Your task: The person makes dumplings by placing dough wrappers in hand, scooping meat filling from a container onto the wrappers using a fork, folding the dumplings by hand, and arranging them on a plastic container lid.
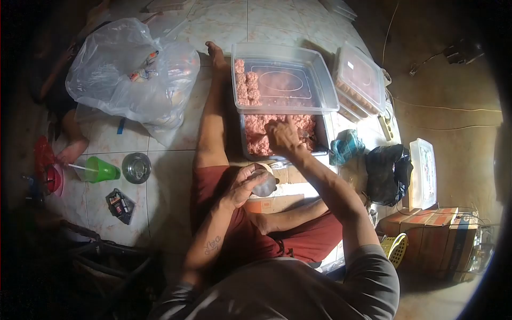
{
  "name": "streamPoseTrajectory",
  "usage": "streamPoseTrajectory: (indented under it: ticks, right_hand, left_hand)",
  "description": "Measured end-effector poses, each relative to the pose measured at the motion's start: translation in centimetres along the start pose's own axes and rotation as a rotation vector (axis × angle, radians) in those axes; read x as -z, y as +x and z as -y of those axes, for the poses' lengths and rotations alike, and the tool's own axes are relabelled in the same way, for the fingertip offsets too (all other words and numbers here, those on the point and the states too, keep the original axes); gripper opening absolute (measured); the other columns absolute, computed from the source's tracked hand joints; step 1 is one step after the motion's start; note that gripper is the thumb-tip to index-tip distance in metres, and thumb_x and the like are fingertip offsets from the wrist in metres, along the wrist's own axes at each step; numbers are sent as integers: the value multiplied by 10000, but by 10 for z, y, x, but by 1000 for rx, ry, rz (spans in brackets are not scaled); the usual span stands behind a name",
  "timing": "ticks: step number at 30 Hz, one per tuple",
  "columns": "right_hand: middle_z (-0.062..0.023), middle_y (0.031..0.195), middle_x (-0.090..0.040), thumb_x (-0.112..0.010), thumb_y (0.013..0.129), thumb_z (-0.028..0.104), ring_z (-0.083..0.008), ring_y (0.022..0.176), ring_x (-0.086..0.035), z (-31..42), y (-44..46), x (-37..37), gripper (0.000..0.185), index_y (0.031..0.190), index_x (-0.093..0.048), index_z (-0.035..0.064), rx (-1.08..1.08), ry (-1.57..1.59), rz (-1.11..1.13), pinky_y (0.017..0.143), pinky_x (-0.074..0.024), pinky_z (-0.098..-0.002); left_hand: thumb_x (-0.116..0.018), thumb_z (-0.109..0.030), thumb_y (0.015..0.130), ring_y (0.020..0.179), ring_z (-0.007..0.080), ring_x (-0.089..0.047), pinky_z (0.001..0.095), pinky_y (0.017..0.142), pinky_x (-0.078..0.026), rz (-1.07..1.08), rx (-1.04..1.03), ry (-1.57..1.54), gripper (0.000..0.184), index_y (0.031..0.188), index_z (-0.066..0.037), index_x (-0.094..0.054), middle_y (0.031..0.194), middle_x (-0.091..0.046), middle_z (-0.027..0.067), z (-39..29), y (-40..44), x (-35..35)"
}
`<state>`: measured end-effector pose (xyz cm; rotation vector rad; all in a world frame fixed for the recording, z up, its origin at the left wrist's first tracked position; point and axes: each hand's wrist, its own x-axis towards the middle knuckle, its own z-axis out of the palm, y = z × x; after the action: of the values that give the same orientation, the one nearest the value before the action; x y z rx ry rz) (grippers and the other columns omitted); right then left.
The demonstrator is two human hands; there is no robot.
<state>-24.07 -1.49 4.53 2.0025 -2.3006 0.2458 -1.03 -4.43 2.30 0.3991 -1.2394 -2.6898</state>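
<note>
My left hand [242, 188] is curled around a small round, greyish cup-like piece [264, 184], held above my lap. My right hand [284, 137] reaches down into pink ground meat [256, 130], its fingers bent into the meat and partly hidden. That meat lies in a dark-rimmed tub [324, 140]. Behind the hand, a clear plastic bin [326, 80] overlaps the tub's far edge. Shaped portions of meat [247, 88] stand in rows along the bin's left side. A metallic thing [308, 137] pokes from the meat, too small to name.
Lidded clear containers [362, 80] are stacked at right, near a teal cloth [346, 145] and a black bag [389, 173]. Left are a large plastic bag [133, 80], a green cup [101, 169], a glass ashtray [136, 167] and another person's foot [73, 149]. Cardboard boxes [429, 240] sit lower right.
</note>
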Motion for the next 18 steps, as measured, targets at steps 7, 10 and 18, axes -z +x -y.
streamPoseTrajectory:
  ticks: [7,10,18]
  right_hand:
    - [-175,874,-713,-590,908,219,-333,896,-704,-15,-33,67,219,912,-717,42,-188,579,290,817,-503,-518]
    - [-187,894,-701,-609,918,108,-348,863,-692,0,-64,87,150,959,-717,12,-197,654,-19,748,-526,-432]
    - [-208,970,-588,-592,840,-88,-391,918,-604,70,-126,26,312,1132,-659,-1,-263,544,-505,770,-515,-458]
  left_hand:
    - [-617,-383,1013,1126,164,-630,339,1001,-497,-9,82,-245,448,1262,-13,-592,1205,-671,64,-5,0,-10]
    - [-510,-542,1025,1171,231,-630,394,1042,-487,-19,12,-442,622,1300,13,-570,1260,-659,115,-12,5,-14]
    - [-390,-690,997,1420,328,-430,472,1214,-290,292,-257,-851,907,1439,101,-421,1474,-504,233,-31,23,-40]
